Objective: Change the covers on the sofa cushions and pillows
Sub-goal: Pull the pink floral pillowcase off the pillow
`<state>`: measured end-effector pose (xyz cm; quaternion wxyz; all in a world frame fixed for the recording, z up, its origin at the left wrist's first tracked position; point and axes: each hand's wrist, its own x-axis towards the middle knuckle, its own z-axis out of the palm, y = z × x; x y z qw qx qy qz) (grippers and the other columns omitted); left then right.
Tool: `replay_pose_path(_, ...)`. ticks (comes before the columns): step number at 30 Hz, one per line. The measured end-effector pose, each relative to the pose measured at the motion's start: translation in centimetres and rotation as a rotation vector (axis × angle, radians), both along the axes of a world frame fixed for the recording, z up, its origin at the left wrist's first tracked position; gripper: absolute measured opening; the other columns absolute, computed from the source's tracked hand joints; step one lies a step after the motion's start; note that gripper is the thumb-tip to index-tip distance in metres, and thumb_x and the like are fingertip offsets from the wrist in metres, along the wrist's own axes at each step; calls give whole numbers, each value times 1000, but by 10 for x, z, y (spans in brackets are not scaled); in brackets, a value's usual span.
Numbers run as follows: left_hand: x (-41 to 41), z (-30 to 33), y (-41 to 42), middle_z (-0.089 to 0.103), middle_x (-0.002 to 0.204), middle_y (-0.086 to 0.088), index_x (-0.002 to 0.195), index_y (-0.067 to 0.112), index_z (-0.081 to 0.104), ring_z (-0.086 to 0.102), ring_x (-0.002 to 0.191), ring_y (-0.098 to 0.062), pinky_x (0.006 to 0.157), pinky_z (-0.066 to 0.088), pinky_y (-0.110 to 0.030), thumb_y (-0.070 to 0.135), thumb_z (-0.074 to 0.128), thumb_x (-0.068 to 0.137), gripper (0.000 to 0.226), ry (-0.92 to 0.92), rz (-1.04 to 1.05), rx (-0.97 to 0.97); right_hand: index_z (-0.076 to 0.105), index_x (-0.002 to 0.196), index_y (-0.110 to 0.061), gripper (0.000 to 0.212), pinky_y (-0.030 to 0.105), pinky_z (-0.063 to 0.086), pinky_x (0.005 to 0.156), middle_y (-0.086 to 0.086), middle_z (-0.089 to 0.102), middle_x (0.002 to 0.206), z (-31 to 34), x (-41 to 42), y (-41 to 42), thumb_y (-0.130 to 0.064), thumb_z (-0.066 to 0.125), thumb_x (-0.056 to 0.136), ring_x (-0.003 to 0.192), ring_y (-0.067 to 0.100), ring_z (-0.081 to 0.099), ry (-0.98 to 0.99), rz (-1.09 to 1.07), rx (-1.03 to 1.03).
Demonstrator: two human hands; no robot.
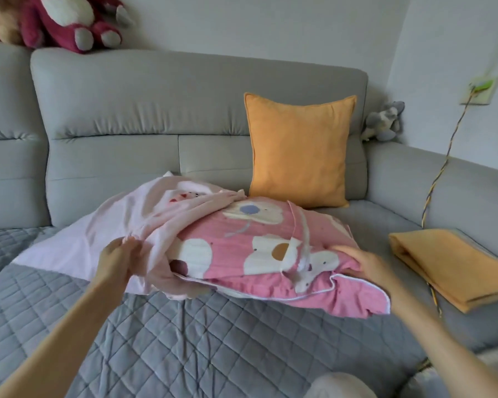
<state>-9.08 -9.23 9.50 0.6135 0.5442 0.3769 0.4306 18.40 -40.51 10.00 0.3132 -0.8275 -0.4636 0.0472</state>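
Head view shows my left hand (118, 261) bunching a fold of the pale pink cover (121, 216) between its fingers, at that cover's open mouth. My right hand (365, 265) grips the far end of the pink flowered pillow (242, 251), which lies across the grey quilted seat pad (161, 334) of the sofa (184, 101), part in and part out of the pale cover. I cannot tell whether the cover is going on or coming off; I judge this as the sliding step on one pillow. Next I would hold the mouth wide with the left and move the pillow straight along its length, so the loose white-piped flap does not snag. An orange cushion (299, 150) stands just behind, and a folded orange cover (449, 268) lies to the right with a braided cord (434, 182) near it. Open seat lies toward me.
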Motion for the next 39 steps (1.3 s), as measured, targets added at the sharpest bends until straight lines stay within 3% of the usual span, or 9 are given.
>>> replay_pose_path(3,-8,-7,-21,50,110,-6,127,12,45,50,93,-23,78,44,-37,50,68,68,74,281,-46,203,40,132,-35,63,17,28,100,-15,41,132,15,-21,-2,-28,71,78,133,9,35,25,101,-308)
replay_pose_path(7,-2,-13,-53,35,124,-12,142,21,27,37,115,-26,100,36,-46,47,86,52,111,573,-27,604,3,150,-23,113,35,13,117,-8,0,156,38,-58,20,-70,62,65,144,13,2,-22,90,-587)
replay_pose_path(11,-1,-24,-39,49,115,-10,135,13,36,50,97,-26,81,42,-34,18,81,70,78,446,51,431,16,147,-26,96,47,2,117,-2,5,157,37,-115,87,-81,33,70,145,19,-1,-442,-14,-212)
replay_pose_path(16,-8,-19,-17,58,70,2,83,9,54,56,71,-25,51,35,-19,7,62,83,8,506,66,458,51,132,-9,108,64,17,104,13,48,138,-23,-164,169,-66,75,44,130,33,42,-699,56,-150)
replay_pose_path(20,-22,-17,-10,52,62,6,71,19,39,46,57,-16,46,35,-17,-3,54,79,27,607,81,665,64,117,-12,32,49,37,99,8,67,112,-44,-148,186,-21,47,91,106,26,62,-857,101,156)
replay_pose_path(25,-55,3,28,59,78,-5,88,14,46,47,67,-26,59,35,-34,10,61,80,18,815,190,828,70,106,-15,43,27,53,73,-3,71,101,-3,-107,144,-7,39,77,91,13,68,-881,255,285)
replay_pose_path(30,-75,2,50,62,85,-12,92,9,54,57,77,-35,60,36,-35,-3,60,73,22,825,247,764,73,102,-13,49,28,45,85,-3,71,104,11,-87,106,0,34,75,96,13,68,-882,298,301)
replay_pose_path(35,-89,-33,29,56,80,-6,79,12,49,51,72,-29,60,36,-37,22,60,72,16,785,154,563,72,103,-25,36,23,40,83,-15,68,107,-18,-106,97,-36,48,77,95,5,61,-673,474,69)
replay_pose_path(39,-105,-32,24,51,90,-1,87,19,47,52,83,-26,63,35,-20,49,64,54,48,908,-129,481,71,102,-35,68,16,45,77,-23,68,93,16,-107,99,-83,32,73,86,-3,58,-360,539,-11)
